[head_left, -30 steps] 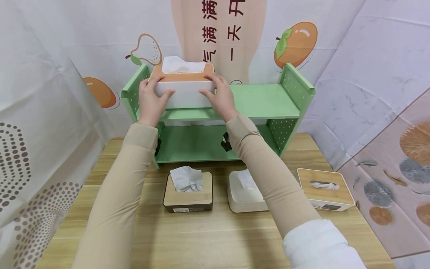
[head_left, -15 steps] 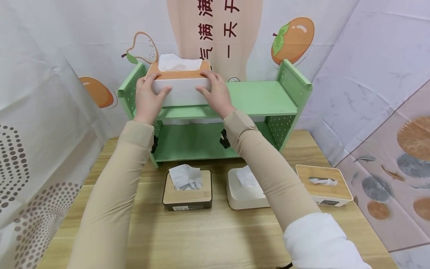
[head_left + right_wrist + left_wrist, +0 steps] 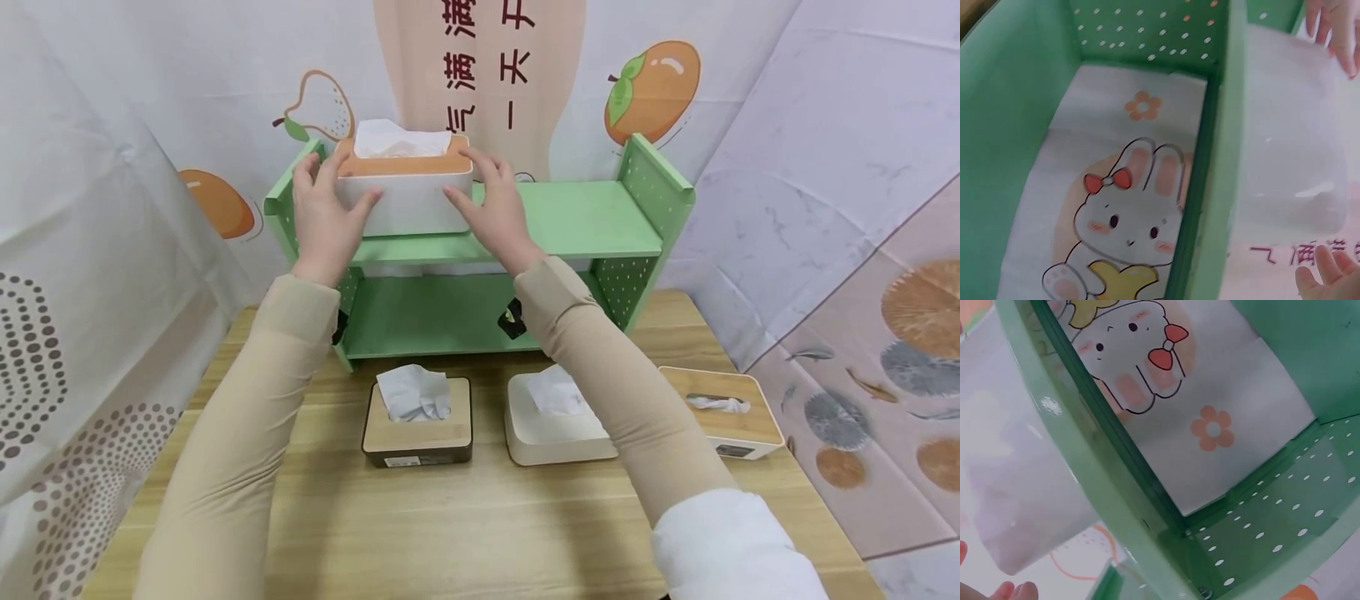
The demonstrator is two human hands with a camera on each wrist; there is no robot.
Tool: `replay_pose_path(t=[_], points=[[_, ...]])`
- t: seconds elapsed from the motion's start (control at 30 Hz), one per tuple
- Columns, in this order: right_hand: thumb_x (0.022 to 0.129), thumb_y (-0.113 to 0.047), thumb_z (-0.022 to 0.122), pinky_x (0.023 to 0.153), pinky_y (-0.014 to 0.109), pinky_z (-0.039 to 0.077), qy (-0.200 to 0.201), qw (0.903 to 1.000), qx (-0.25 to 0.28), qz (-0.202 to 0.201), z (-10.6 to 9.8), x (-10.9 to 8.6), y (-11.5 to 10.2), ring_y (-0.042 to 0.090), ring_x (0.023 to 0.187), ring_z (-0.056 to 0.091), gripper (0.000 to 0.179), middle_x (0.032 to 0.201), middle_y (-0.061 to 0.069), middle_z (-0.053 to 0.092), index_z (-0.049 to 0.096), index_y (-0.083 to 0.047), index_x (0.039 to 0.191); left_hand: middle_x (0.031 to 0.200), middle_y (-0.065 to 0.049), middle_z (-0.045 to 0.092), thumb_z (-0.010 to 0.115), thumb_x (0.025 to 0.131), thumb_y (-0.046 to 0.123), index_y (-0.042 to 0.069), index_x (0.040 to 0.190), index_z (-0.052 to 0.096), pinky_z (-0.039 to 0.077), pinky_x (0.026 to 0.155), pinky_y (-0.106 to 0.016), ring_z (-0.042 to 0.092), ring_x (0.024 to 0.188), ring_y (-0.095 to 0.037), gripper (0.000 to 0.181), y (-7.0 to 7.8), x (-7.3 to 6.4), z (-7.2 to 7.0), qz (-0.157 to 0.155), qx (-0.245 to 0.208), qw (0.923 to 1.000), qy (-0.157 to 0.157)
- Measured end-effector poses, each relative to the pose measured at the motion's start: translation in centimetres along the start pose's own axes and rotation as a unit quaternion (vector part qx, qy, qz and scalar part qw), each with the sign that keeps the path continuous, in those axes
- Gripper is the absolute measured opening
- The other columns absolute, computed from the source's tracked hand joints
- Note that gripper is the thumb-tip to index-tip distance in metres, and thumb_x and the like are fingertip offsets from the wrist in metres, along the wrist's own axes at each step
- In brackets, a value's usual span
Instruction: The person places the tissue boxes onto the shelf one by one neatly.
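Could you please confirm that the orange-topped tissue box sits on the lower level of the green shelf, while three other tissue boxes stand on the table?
Not quite: the head view shows the orange-topped tissue box on the upper level of the green shelf. The rest is right.

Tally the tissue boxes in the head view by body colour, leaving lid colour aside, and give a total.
White or off-white: 3 (orange-topped box on the green shelf unit; pale-topped box and white wood-topped box on the table)
Dark: 1 (dark wood-topped box, also on the table)
Total: 4
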State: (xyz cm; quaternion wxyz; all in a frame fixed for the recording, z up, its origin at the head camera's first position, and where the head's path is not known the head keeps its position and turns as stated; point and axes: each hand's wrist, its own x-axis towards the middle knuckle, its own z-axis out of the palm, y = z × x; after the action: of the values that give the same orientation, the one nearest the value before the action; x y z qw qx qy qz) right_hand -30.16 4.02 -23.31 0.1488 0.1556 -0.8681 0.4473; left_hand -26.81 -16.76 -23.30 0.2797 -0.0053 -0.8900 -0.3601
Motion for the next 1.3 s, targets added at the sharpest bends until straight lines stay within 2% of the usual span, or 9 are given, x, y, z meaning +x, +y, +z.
replay_pose_path(t=[0.1,0.27,0.4,0.53,0.67,0.9,1.07,1.3], points=[[0.092,-0.032,0.062,0.105,0.035,0.038,0.006,0.9988,0.023,-0.042,-0.3,-1.1,-0.2,0.020,0.127,0.042,0.055,0.145,0.007,0.033,0.043,-0.022,0.142,0.149,-0.014,0.024,0.066,0.088,0.037,0.017,0.140,0.045,0.023,0.115,-0.037,0.025,0.139,-0.026,0.059,0.1,-0.8,-0.1,0.028,0.003,0.9996,0.006],[0.091,-0.020,0.063,0.103,0.034,0.038,0.010,0.9927,0.047,-0.110,-0.2,-3.3,-0.2,0.026,0.123,0.044,0.049,0.139,0.012,0.036,0.048,-0.011,0.137,0.143,-0.021,0.030,0.070,0.086,0.029,0.006,0.133,0.052,0.029,0.112,-0.042,0.032,0.134,-0.032,0.055,0.1,-2.7,0.3,0.094,-0.014,0.9954,0.014],[0.091,-0.014,0.063,0.103,0.038,0.039,-0.007,0.9907,0.059,-0.123,0.2,-5.1,0.4,0.027,0.122,0.045,0.045,0.140,0.016,0.036,0.051,-0.007,0.134,0.141,-0.026,0.033,0.074,0.083,0.022,0.001,0.129,0.054,0.034,0.107,-0.047,0.036,0.130,-0.038,0.054,0.0,-4.7,0.9,0.145,-0.021,0.9891,0.009],[0.092,-0.013,0.062,0.100,0.045,0.041,-0.024,0.9891,0.063,-0.131,1.0,-7.0,1.6,0.031,0.120,0.047,0.043,0.142,0.019,0.034,0.051,-0.006,0.133,0.140,-0.026,0.036,0.075,0.081,0.019,0.000,0.127,0.055,0.038,0.103,-0.049,0.038,0.127,-0.039,0.053,-0.5,-6.7,1.3,0.172,-0.018,0.9849,-0.008],[0.092,-0.012,0.061,0.099,0.047,0.042,-0.031,0.9886,0.051,-0.138,1.8,-8.9,2.8,0.032,0.122,0.046,0.041,0.141,0.020,0.036,0.052,-0.005,0.132,0.138,-0.026,0.038,0.074,0.082,0.019,0.000,0.126,0.055,0.039,0.102,-0.048,0.040,0.126,-0.038,0.052,-1.4,-8.6,1.6,0.181,-0.016,0.9832,-0.017],[0.093,-0.014,0.061,0.105,0.051,0.036,-0.062,0.9898,0.054,-0.116,3.0,-12.1,4.5,0.031,0.133,0.035,0.041,0.144,0.018,0.033,0.053,-0.007,0.132,0.135,-0.026,0.042,0.075,0.080,0.016,-0.002,0.124,0.056,0.040,0.100,-0.049,0.044,0.122,-0.039,0.051,-3.1,-11.6,2.5,0.182,-0.026,0.9827,-0.023],[0.092,-0.013,0.062,0.102,0.052,0.039,-0.075,0.9914,0.067,-0.083,4.0,-14.3,6.1,0.032,0.131,0.039,0.040,0.144,0.016,0.035,0.054,-0.009,0.131,0.133,-0.027,0.043,0.076,0.079,0.013,-0.003,0.122,0.057,0.041,0.098,-0.052,0.045,0.120,-0.040,0.050,-4.6,-13.9,3.0,0.158,-0.034,0.9862,-0.035],[0.092,-0.011,0.062,0.101,0.048,0.041,-0.098,0.9895,0.096,-0.047,4.6,-16.6,7.5,0.032,0.122,0.048,0.039,0.142,0.019,0.037,0.054,-0.007,0.129,0.135,-0.027,0.042,0.076,0.080,0.011,-0.001,0.122,0.057,0.043,0.097,-0.052,0.045,0.123,-0.039,0.048,-5.6,-16.0,3.3,0.154,-0.043,0.9853,-0.061]])
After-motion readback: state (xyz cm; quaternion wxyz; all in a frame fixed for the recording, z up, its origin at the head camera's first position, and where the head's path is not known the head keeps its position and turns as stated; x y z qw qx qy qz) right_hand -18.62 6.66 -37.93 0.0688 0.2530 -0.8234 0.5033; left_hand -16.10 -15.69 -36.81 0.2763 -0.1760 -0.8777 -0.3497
